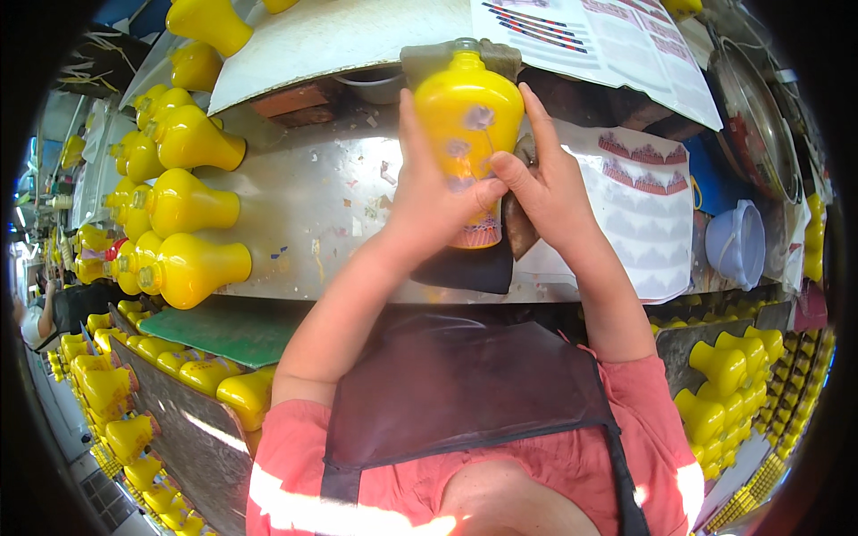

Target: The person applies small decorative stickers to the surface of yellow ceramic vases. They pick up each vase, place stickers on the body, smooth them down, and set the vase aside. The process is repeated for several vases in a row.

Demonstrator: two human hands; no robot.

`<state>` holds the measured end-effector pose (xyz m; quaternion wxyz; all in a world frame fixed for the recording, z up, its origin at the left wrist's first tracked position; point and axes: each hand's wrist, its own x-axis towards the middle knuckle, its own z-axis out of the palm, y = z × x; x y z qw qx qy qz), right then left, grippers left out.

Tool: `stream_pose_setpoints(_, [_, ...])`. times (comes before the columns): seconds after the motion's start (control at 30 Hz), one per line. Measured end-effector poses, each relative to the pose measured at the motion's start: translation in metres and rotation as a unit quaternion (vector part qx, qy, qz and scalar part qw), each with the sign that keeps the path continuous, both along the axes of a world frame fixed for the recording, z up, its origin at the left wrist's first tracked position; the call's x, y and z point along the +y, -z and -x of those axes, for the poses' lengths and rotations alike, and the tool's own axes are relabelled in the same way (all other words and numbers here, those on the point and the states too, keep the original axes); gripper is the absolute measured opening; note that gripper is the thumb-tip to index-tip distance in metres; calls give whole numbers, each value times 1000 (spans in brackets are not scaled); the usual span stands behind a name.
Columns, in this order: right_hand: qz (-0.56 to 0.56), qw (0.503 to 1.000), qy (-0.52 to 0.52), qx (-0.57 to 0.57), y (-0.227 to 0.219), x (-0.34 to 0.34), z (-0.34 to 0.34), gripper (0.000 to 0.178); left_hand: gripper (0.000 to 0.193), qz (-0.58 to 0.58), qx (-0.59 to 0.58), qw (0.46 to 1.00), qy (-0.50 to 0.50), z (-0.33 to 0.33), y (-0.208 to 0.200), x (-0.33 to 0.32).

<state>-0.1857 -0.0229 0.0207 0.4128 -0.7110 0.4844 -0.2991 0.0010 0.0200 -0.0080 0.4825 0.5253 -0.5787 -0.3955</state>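
Observation:
A glossy yellow bottle (466, 98) lies between my hands, its clear glass neck pointing away from me. Pale purple flower pictures and a red-and-blue patterned band near its base decorate the side facing up. My left hand (436, 192) grips its left side, fingers stretched along the wall and thumb across the lower front. On the other side my right hand (552, 183) holds it, thumb pressing the front near a flower stem. A grey-brown cloth (505, 59) is behind the neck, and a dark cloth (469, 268) lies below the base.
Several yellow bottles (201, 210) lie along the table's left side. Printed decal sheets (639, 210) cover the right, with another sheet (617, 54) at the back. A pale blue bucket (737, 243) stands at far right. Crates of bottles (719, 366) flank me; a green board (223, 332) covers some.

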Motion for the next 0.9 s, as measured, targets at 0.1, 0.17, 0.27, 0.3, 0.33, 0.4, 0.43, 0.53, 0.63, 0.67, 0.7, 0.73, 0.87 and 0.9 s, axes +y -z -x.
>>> stream_pose_setpoints(0.1, [30, 999, -12, -28, 7, -4, -6, 87, 113, 27, -43, 999, -12, -5, 2, -2])
stream_pose_setpoints(0.17, [23, 998, -22, -54, 12, -6, -6, 85, 110, 30, -28, 999, -12, -8, 4, -4])
stream_pose_setpoints(0.27, [15, 998, -23, -62, 17, -7, -3, 84, 107, 33, -13, 999, -10, -6, 7, -4])
stream_pose_setpoints(0.3, [15, 998, -21, -57, 18, -7, -3, 83, 108, 29, -8, 999, -11, -4, 7, -3])
stream_pose_setpoints(0.33, [16, 998, -19, -52, 19, -7, -2, 83, 109, 26, 2, 1000, -11, -2, 7, -2])
stream_pose_setpoints(0.4, [15, 999, -25, -45, 21, -6, -1, 84, 112, 17, -12, 999, -29, 3, 5, -1])
stream_pose_setpoints(0.43, [14, 999, -28, -42, 23, -7, -1, 84, 113, 12, -17, 999, -37, 5, 3, -1])
stream_pose_setpoints(0.53, [54, 996, -40, -63, 27, -9, -1, 84, 119, 14, -48, 997, -56, 9, -1, -2])
stream_pose_setpoints(0.63, [74, 995, -44, -45, 30, -12, 1, 84, 122, 30, -97, 992, -71, 12, -3, -1])
stream_pose_setpoints(0.67, [74, 995, -47, -48, 30, -13, 2, 83, 122, 30, -104, 992, -71, 12, -3, 0])
stream_pose_setpoints(0.7, [74, 995, -50, -50, 29, -14, 3, 83, 122, 30, -112, 991, -71, 12, -3, 1])
stream_pose_setpoints(0.73, [75, 994, -53, -53, 28, -15, 4, 83, 121, 43, -121, 989, -70, 11, -2, 2])
stream_pose_setpoints(0.87, [9, 996, -37, -86, 22, -15, 5, 79, 119, -23, 60, 998, -7, 0, 1, -3])
stream_pose_setpoints(0.9, [19, 996, -28, -86, 21, -15, 3, 78, 118, -31, 110, 993, -7, -1, 2, -4])
